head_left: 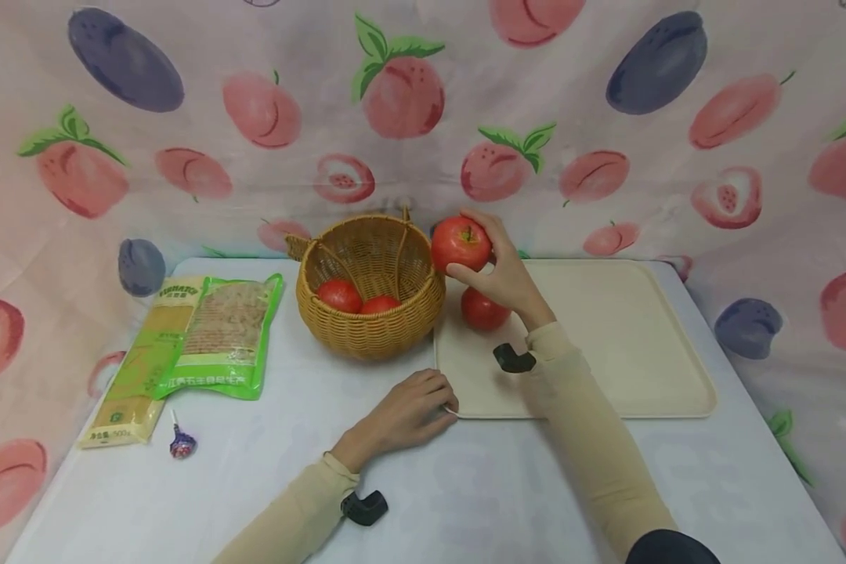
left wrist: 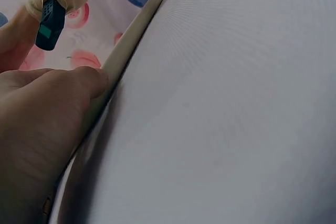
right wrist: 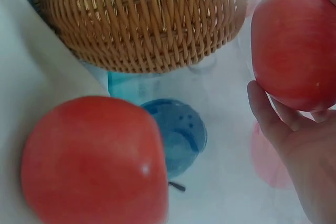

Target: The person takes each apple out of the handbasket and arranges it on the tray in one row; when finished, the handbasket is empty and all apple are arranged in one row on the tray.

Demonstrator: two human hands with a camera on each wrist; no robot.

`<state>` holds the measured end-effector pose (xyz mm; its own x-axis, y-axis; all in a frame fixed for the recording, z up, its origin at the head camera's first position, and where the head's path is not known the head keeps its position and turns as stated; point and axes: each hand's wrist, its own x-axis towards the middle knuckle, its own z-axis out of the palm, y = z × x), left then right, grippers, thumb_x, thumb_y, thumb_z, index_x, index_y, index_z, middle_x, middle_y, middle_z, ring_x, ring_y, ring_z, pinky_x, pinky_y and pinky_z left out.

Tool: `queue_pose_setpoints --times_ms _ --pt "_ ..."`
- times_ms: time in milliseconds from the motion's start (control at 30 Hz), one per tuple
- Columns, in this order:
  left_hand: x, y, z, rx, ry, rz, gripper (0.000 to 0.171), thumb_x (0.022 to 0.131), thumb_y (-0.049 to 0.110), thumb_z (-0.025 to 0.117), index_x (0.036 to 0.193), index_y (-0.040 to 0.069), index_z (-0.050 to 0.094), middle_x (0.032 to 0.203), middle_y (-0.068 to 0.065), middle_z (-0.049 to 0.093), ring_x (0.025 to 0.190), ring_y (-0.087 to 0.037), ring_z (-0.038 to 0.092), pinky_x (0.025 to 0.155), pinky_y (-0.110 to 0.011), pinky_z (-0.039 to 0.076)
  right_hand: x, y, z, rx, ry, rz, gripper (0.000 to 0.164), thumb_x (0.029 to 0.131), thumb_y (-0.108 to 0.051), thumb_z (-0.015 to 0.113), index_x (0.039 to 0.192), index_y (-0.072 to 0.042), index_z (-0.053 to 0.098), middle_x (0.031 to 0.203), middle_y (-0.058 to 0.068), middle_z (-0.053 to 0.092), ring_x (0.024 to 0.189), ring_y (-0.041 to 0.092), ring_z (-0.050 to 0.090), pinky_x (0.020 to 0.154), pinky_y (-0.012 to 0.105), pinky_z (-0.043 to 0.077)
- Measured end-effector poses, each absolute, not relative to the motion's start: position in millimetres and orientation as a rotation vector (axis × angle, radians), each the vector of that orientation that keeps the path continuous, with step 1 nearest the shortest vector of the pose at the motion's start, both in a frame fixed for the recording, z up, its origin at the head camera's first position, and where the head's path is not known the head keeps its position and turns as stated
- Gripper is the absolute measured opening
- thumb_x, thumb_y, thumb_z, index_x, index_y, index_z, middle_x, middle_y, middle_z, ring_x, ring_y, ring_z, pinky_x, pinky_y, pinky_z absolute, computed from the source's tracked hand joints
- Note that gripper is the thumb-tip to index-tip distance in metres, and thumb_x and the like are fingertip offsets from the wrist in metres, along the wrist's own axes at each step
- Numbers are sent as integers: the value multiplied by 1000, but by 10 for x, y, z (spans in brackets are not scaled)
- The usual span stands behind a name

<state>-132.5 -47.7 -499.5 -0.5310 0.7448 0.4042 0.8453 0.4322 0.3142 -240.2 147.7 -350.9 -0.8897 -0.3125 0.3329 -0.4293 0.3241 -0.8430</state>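
My right hand holds a red apple between thumb and fingers, up beside the right rim of the wicker basket. Its stem end faces the head camera. In the right wrist view, fingers support the held apple from one side. Two red apples, one on the left and one partly hidden by the rim, lie inside the basket. Another apple rests on the cream tray, below my right hand. At the tray's near left corner, my left hand grips the edge, thumb against the rim.
On the left lie a green-edged food packet and a long yellow packet, partly overlapped. A wrapped lollipop is in front of them. Fruit-print cloth hangs behind the white table.
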Motion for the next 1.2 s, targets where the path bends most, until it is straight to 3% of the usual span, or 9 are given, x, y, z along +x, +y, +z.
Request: queue_pose_setpoints --times_ms 333,967,1200 --pt "-1307 -468 -4994 -1378 -2468 -751 7 88 26 65 92 21 63 96 11 58 101 -8 52 93 -25 42 -2375 1640 -3654 621 -2460 1681 73 81 -14 71 143 -21 34 142 6 35 126 21 41 101 48 43" --pt "-1301 -471 -5018 -1384 -2465 -762 6 88 26 64 92 21 63 95 12 58 101 -7 52 93 -24 42 -2321 1994 -3838 436 -2415 1761 72 83 -11 69 144 -15 31 144 6 37 129 21 38 103 49 42" --pt "-1308 -474 -5013 -1385 -2456 -764 6 88 24 65 93 21 63 95 11 58 101 -8 52 93 -24 42 -2296 2124 -3945 408 -2433 1732 72 83 -14 69 144 -21 32 144 5 37 129 19 39 104 49 41"
